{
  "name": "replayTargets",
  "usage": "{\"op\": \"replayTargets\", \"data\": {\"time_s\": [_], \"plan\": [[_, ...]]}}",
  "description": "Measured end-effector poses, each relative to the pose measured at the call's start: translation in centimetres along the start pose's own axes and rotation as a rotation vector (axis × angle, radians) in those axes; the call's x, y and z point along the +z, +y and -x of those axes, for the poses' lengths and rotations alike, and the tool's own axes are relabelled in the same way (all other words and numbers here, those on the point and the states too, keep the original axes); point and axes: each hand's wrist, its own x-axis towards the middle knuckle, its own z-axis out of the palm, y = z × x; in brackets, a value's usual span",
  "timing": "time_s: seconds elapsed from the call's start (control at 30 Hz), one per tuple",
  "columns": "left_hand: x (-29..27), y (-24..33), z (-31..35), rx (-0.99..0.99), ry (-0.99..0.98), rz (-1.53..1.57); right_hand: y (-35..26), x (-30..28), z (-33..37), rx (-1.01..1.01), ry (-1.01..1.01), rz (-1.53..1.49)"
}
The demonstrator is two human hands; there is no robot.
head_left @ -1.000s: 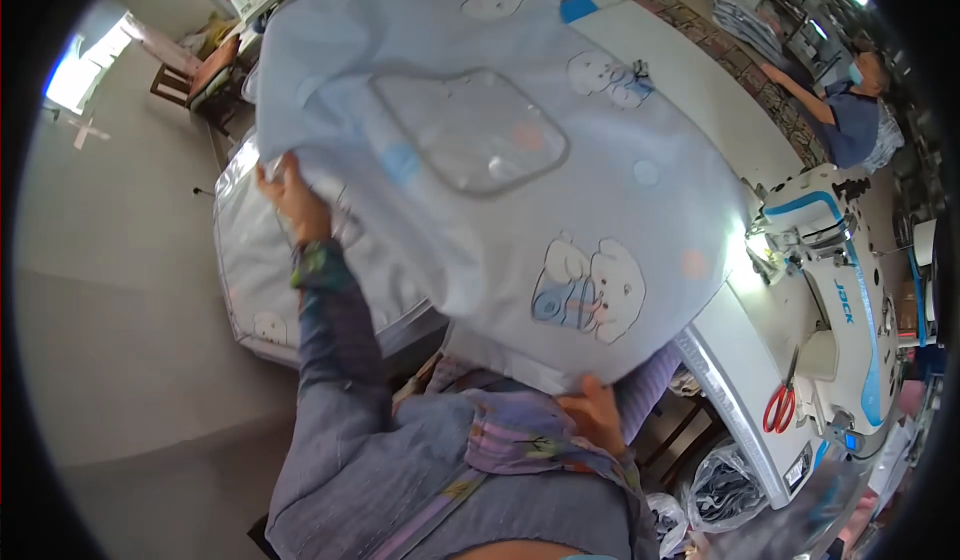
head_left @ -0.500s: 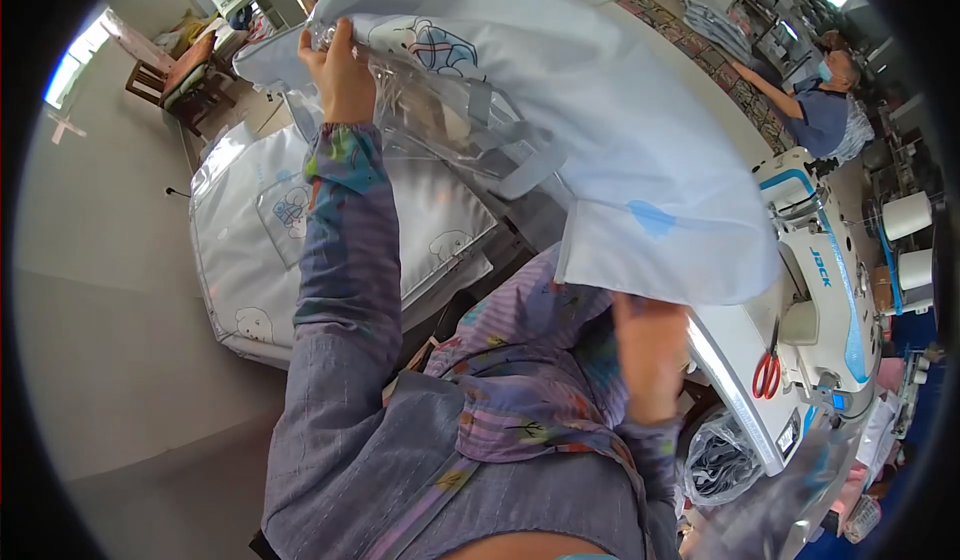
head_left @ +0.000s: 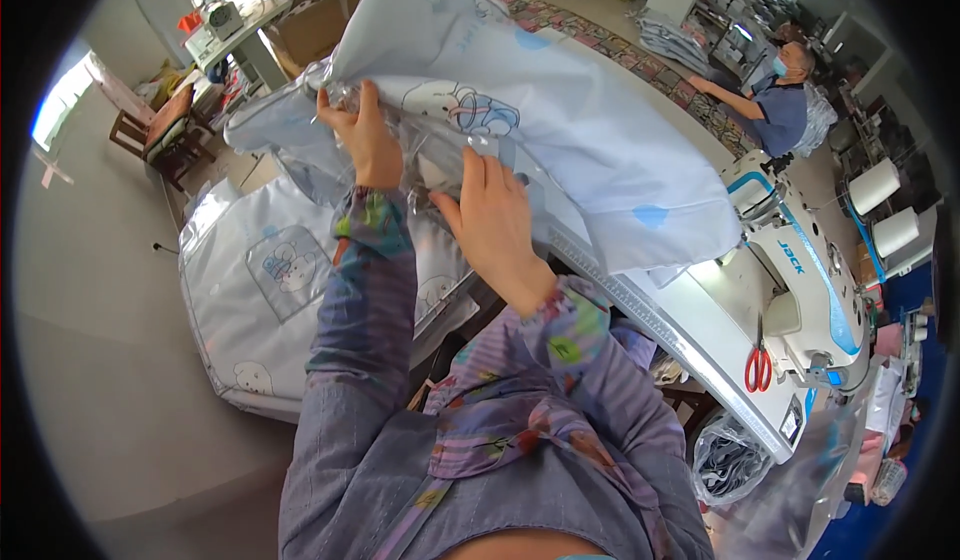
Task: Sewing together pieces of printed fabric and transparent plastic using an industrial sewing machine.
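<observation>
A large pale-blue fabric cover (head_left: pixel 600 150) with cartoon prints is draped over the sewing table. My left hand (head_left: pixel 368 138) pinches its clear plastic edge at the upper left, fingers closed. Lower and to the right, my right hand (head_left: pixel 497 225) lies on the clear plastic beside a grey strap (head_left: pixel 512 160). Its fingers are stretched out and the thumb stands apart; what lies under the fingertips is partly hidden. To the left, a second printed cover (head_left: pixel 235 305) with a pocket hangs in a heap beneath my left forearm.
A white sewing machine (head_left: pixel 800 270) stands on the right of the table, with red-handled scissors (head_left: pixel 759 365) beside it. Below hangs a plastic bag (head_left: pixel 732 460) of dark strips. A co-worker (head_left: pixel 785 110) sits at the far right. A wooden chair (head_left: pixel 170 125) is at the left.
My right hand has come up from below the cover's near edge onto the clear plastic, close to my left hand. The left hand has shifted slightly down and right, still gripping.
</observation>
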Motion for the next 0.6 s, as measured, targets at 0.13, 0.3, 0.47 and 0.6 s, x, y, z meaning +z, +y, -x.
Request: {"op": "replayTargets", "data": {"time_s": [0.13, 0.3, 0.47, 0.6], "plan": [[-0.5, 0.4, -0.1, -0.115, -0.083, -0.116, 2.2, 1.5, -1.6, 0.21, -0.521, 0.075], [-3.0, 0.4, -1.3, -0.234, -0.211, -0.236, 2.8, 2.9, 1.1, -0.278, -0.048, 0.368], [-7.6, -0.4, -3.8, -0.188, -0.351, -0.498, 2.3, 3.5, -0.6, -0.361, 0.091, 0.414], [-2.7, -0.2, -1.1, -0.269, -0.309, -0.409, 2.9, 4.7, -0.1, -0.364, 0.065, 0.353]]}}
